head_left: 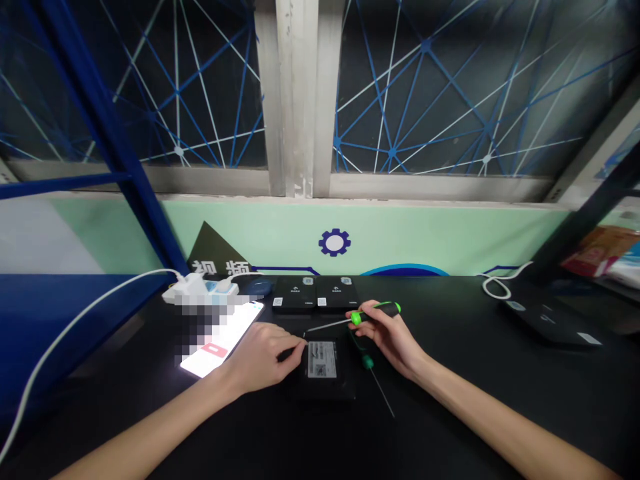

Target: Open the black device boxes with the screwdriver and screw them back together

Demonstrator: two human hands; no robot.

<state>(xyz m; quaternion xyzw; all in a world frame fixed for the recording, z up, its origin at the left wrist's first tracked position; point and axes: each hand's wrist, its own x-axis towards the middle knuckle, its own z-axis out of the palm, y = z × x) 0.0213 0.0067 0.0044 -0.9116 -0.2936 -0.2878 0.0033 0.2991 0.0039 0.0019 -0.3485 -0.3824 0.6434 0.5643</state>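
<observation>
Lit phone [223, 340] left, spare screwdriver [376, 381] right
</observation>
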